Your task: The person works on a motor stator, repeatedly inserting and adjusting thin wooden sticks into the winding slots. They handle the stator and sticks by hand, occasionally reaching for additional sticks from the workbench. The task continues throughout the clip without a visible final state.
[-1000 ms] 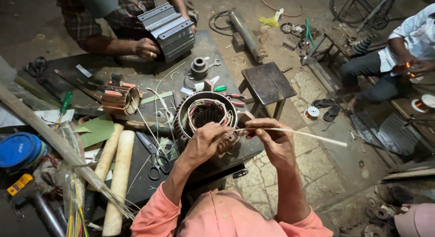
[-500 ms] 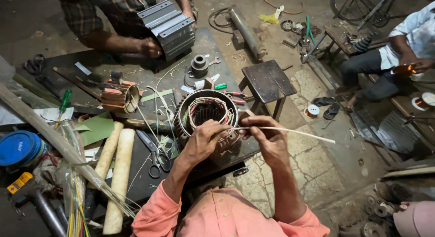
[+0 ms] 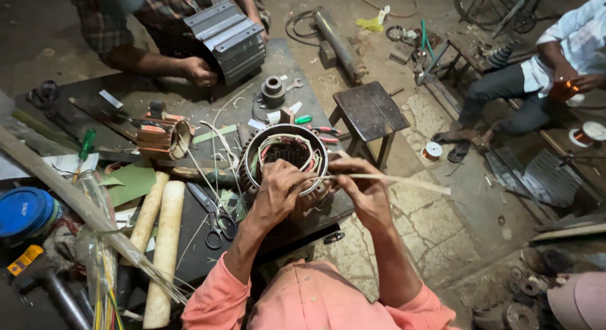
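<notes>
Both hands meet at frame centre on the motor stator (image 3: 287, 154): left hand (image 3: 278, 192) grips its near rim, right hand (image 3: 365, 190) pinches a pale strip (image 3: 404, 180) pointing right, above scissors (image 3: 214, 213).

Blue round container (image 3: 25, 211) lay at far left edge of tabletop (image 3: 126, 102), white marking on lid, too small to read. Yellow label (image 3: 25, 259) with dark print sat on black tool (image 3: 44, 286) at lower left, beside container. Small white rectangular tag (image 3: 110, 99) lay flat on dark tabletop, upper left. White paper sheet (image 3: 60, 162) lay at left, partly under long pale rod (image 3: 76, 200). No screens, no signs seen.
</notes>
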